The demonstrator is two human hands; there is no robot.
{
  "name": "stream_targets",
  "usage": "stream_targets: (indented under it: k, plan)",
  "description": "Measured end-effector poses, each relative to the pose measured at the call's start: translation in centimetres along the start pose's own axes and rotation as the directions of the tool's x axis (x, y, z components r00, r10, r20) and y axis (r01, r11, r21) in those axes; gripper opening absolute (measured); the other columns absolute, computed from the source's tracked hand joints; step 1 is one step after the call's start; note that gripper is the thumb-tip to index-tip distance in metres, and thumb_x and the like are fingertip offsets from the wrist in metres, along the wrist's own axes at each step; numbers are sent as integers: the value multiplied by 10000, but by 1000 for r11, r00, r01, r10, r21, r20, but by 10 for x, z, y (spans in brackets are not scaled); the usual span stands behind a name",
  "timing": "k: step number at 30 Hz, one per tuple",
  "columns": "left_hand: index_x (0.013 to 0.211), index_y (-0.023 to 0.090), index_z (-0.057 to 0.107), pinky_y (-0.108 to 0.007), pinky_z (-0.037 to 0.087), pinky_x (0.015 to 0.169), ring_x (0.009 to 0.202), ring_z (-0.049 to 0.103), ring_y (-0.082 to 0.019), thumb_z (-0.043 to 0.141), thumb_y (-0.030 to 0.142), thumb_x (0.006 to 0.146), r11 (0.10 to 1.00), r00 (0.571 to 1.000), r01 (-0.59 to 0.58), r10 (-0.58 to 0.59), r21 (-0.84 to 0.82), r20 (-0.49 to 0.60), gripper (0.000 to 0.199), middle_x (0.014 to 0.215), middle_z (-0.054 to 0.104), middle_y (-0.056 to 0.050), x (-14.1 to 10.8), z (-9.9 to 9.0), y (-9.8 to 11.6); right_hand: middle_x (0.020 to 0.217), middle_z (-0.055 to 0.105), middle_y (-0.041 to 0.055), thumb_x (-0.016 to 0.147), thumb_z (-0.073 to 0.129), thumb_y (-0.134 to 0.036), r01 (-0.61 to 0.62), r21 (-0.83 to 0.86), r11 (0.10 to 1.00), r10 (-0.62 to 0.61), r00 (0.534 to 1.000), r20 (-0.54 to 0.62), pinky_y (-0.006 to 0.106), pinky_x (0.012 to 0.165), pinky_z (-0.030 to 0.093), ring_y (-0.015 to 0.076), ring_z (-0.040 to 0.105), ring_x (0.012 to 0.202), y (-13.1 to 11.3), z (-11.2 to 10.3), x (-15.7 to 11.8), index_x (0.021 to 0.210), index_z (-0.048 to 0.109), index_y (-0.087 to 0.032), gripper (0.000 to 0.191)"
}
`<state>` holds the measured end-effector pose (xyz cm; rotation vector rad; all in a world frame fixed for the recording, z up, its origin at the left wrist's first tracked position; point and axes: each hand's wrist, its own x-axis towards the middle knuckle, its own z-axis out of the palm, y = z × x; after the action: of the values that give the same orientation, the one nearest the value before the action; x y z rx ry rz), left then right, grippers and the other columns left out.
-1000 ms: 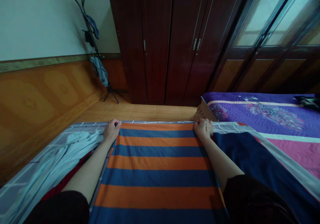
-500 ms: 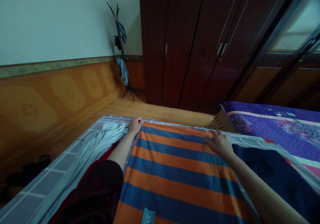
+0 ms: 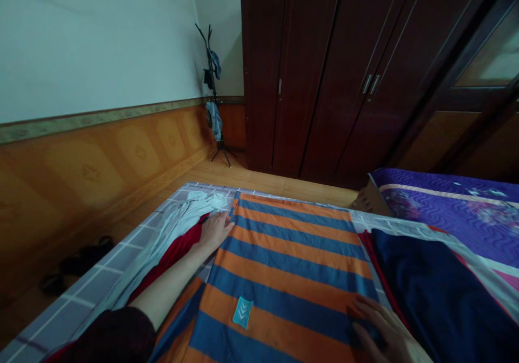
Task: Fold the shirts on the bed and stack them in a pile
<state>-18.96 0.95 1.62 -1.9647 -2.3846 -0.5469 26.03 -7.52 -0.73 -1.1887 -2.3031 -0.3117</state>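
An orange-and-blue striped shirt (image 3: 284, 266) lies spread out, with a small teal patch (image 3: 243, 312) on it. My left hand (image 3: 215, 232) rests at the shirt's left edge, near its far end, fingers stretched over the cloth. Lower right, my right hand (image 3: 383, 328) lies over the shirt's right side, its thumb and fingers apart with blue cloth showing between them. To the left of the shirt is a crumpled pale blue cloth (image 3: 178, 233) with a red cloth (image 3: 172, 257) beside it. A dark navy garment (image 3: 438, 287) lies to the right.
Everything lies on a grey checked bed cover (image 3: 109, 268). Beyond it are a dark wardrobe (image 3: 316, 71) and a coat stand (image 3: 214, 87). A purple quilted bed (image 3: 450, 201) is at the right; dark shoes (image 3: 83, 260) are on the floor at left.
My left hand has slid from the shirt's far left corner toward me along the edge. My right hand has moved from the far edge down to the near right side. The view has shifted slightly.
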Motion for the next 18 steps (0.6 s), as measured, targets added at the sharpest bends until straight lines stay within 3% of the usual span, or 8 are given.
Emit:
stream_targets:
  k: [3,10,14,18]
  plan:
    - [874,192,614,-291,455,738,868,632,-213,505,285,875,996,998,56,-59,68,36,144,899,673,-68,-6,2,5,1113,674,95,873,472,-375,-29,25,999,29,1000,1,304,787,581,214,666,977,-7,1,-2,1045,655,-190,311]
    - [926,151,618,-304,459,738,898,649,-243,432,234,890,968,979,191,-200,160,43,206,912,684,-122,11,-5,0,1110,678,99,880,446,-328,15,-14,1000,-15,1000,4,303,759,587,216,677,945,-19,-9,-2,1026,682,-188,311]
    - [1010,174,596,-306,463,771,951,633,-230,392,309,933,970,982,181,-187,161,22,256,985,670,-103,25,-6,9,1096,688,77,870,468,-340,34,-17,999,-34,999,4,285,752,585,211,681,934,-20,-6,-3,1020,692,-211,299]
    - [1087,173,582,-335,472,828,1022,595,-228,469,409,921,975,986,156,-164,155,38,310,1106,621,-111,45,6,26,1099,688,68,869,479,-343,61,-5,998,-61,998,1,261,764,576,202,679,937,-22,-6,-3,1036,688,-217,296]
